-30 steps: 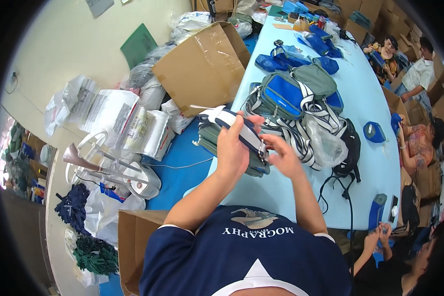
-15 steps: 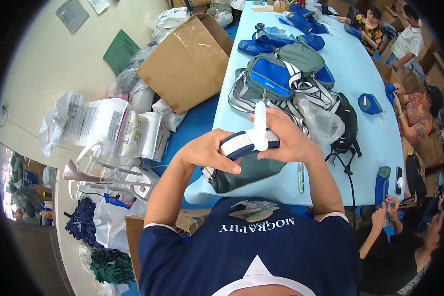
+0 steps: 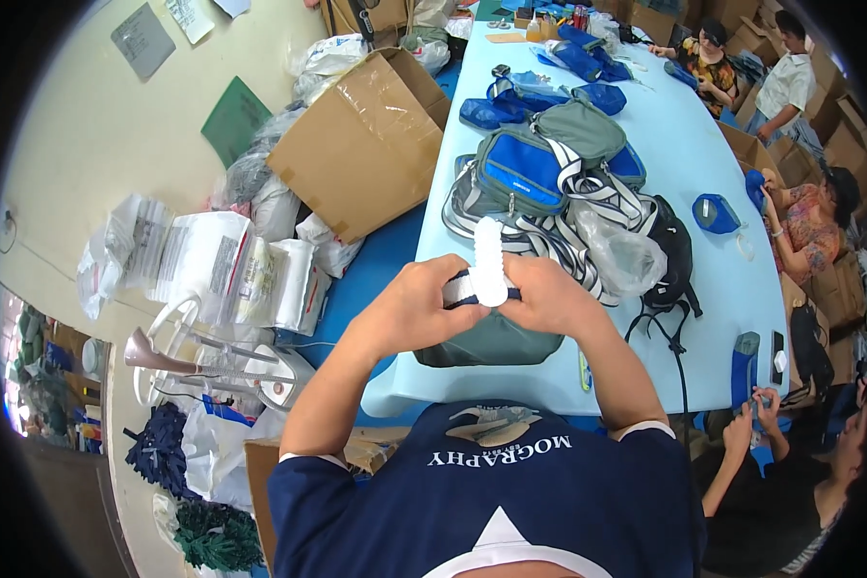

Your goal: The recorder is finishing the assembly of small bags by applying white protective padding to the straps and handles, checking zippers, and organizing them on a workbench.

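In front of my body, both hands grip a folded navy-and-white webbing strap (image 3: 460,289). My left hand (image 3: 405,303) is closed round its left side, thumb along the front. My right hand (image 3: 555,297) pinches the right side. Between them a white ribbed strip (image 3: 488,255) crosses the strap and stands up above it; I cannot tell whether it goes all the way round. Beneath the hands lies a grey-green bag (image 3: 491,345) at the table's near edge, its top partly covered by my fingers.
Beyond my hands, grey and blue bags (image 3: 525,171) with striped straps are piled on the light blue table (image 3: 732,318), beside a clear plastic bag (image 3: 621,252) and a black bag (image 3: 677,255). A cardboard box (image 3: 356,144) stands left. Several people work along the right side.
My hands have drawn closer together and turned, covering more of the strap. The white strip has shifted slightly left and lower. The bag's left end has swung right, under my hands.
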